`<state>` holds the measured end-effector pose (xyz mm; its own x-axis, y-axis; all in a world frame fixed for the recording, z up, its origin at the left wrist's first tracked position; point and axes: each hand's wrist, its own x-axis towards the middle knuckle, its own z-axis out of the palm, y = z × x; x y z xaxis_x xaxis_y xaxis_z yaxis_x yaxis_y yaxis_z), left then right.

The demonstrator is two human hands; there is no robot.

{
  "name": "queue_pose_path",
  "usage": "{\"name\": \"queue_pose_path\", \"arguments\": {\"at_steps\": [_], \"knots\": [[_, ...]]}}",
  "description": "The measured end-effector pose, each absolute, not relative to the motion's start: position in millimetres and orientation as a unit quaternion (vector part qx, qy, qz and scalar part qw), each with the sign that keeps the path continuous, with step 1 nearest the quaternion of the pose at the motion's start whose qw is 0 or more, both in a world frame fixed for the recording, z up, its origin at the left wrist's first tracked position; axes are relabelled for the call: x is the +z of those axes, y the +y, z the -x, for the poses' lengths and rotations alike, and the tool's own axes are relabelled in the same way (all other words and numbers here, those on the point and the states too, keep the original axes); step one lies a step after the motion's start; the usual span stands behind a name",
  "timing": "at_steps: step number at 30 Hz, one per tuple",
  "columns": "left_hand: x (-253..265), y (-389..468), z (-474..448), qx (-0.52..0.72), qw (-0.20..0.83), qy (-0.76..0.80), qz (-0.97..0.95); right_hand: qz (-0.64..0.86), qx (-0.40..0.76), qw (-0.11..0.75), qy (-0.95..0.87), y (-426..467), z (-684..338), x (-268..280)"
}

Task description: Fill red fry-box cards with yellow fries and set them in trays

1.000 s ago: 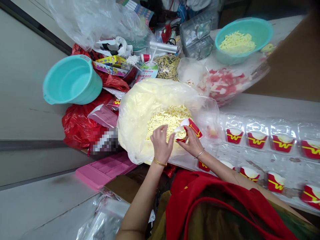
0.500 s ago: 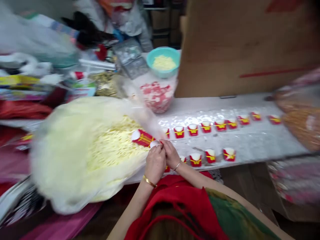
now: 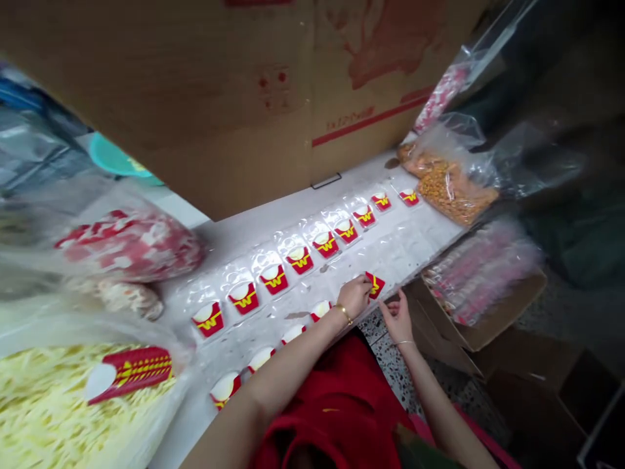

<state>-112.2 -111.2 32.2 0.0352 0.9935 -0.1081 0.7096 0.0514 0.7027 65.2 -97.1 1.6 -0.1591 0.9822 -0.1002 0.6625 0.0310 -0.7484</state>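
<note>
Between the fingers of my left hand (image 3: 355,296) is a small red fry carton with a yellow W (image 3: 375,285), held at the strip of clear plastic pouches (image 3: 385,247) on the table. My right hand (image 3: 398,317) is close by at the table's front edge, thumb and fingers apart, holding nothing. Along the back strip runs a row of similar cartons, among them one red carton (image 3: 299,260). Nearer me, more cartons are partly covered by my left forearm. A nested stack of cartons (image 3: 141,369) lies on pale yellow fry-shaped pieces (image 3: 43,397) in an open bag.
A large cardboard box (image 3: 195,117) stands along the back of the table. Bags of red-and-white pieces (image 3: 137,244) and orange bits (image 3: 454,192) sit at either end. Below the right edge is an open carton (image 3: 508,312) with pink-and-white packs. A turquoise bowl (image 3: 114,159) is partly hidden.
My hands have parted and moved right along the table, away from the bag of yellow pieces. A single carton is now in my left hand, and the view has turned right.
</note>
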Motion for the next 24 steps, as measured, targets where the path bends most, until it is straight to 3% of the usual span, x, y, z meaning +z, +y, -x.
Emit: {"name": "queue_pose_path", "arguments": {"at_steps": [6, 13, 16, 20, 24], "knots": [[-12, -15, 72, 0.103, 0.356, 0.601, -0.708, 0.620, 0.336, 0.209, -0.677, -45, -92, -41], [-35, 11, 60, 0.062, 0.376, 0.564, -0.733, 0.601, 0.302, 0.166, -0.721, -30, -91, -61], [-26, -4, 63, 0.083, 0.352, 0.576, -0.733, 0.612, 0.287, 0.143, -0.723, -29, -91, -61], [-9, -71, 72, 0.155, 0.246, 0.608, -0.739, 0.619, 0.276, 0.122, -0.725, -28, -89, -59], [-9, -148, 79, 0.064, 0.201, 0.638, -0.741, 0.612, 0.257, 0.116, -0.739, -29, -89, -57]]}}
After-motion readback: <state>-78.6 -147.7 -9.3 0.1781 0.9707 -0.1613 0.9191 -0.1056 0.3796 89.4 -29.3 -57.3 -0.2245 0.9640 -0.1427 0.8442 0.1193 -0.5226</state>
